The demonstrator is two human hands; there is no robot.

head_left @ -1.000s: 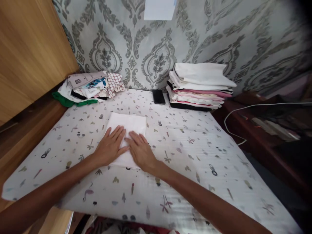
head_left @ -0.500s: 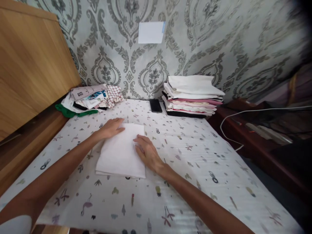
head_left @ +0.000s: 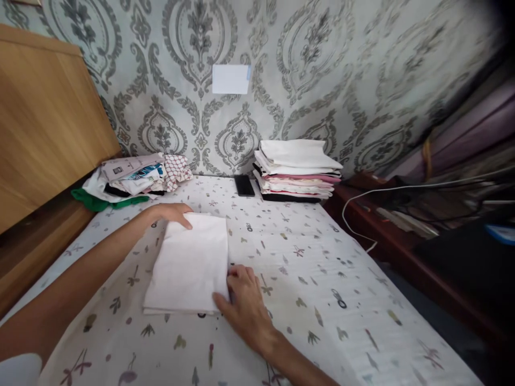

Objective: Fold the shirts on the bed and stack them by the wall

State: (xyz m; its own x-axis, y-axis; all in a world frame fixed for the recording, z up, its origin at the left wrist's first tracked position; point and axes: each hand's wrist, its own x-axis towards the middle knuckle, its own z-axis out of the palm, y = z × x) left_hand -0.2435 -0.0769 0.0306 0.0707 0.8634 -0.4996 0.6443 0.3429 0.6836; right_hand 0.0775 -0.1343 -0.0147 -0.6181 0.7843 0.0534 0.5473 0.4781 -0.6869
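Note:
A folded white cloth [head_left: 189, 268], a flat rectangle of a few layers, lies on the patterned sheet [head_left: 289, 300]. What kind of garment it is cannot be made out. My left hand [head_left: 174, 213] is at its far left corner, thumb on top and the other fingers along the far edge, partly hidden. At the near right edge, my right hand [head_left: 243, 300] has its thumb on the cloth and its curled fingers against the side. Both hands look closed on the cloth's edges.
A loose pile of clothes [head_left: 132, 174] sits at the back left beside a wooden cabinet [head_left: 52, 118]. Toward the back right is a neat stack of folded clothes [head_left: 298, 171], with a black phone [head_left: 244, 185] beside it. A white cable [head_left: 354, 230] hangs over the right edge.
My right hand has slid from the cloth's upper right side down to its near right corner. My left hand stays at the far left corner, its fingers now lower over the edge. The view has shifted.

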